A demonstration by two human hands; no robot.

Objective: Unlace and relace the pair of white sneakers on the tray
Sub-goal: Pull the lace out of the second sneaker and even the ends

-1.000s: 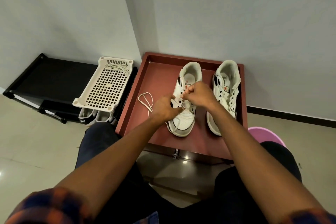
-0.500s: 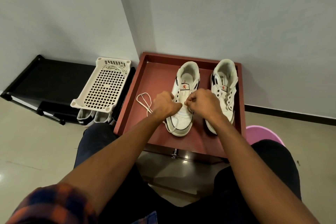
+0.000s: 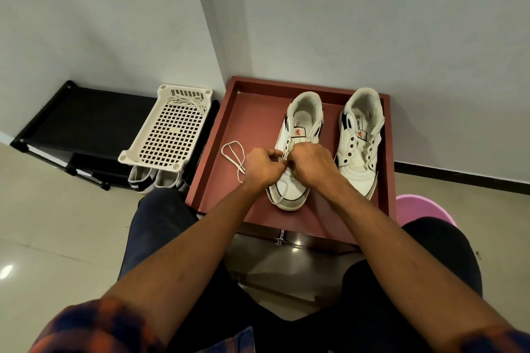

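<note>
Two white sneakers stand side by side on a dark red tray, heels toward the wall. Over the middle of the left sneaker my left hand and my right hand meet with fingers curled, pinching its white lace. The lace trails off left of my left hand in a loop on the tray floor. The eyelets under my hands are hidden. The right sneaker has bare eyelets and no lace.
A white perforated plastic basket holding another loose lace rests on a black low rack left of the tray. Dark shoes sit beneath it. A pink bowl shows at the tray's right front corner. Walls close behind.
My right hand has come down from above the tongue to meet my left hand over the left sneaker's eyelets. Both hands now sit close together on the lace.
</note>
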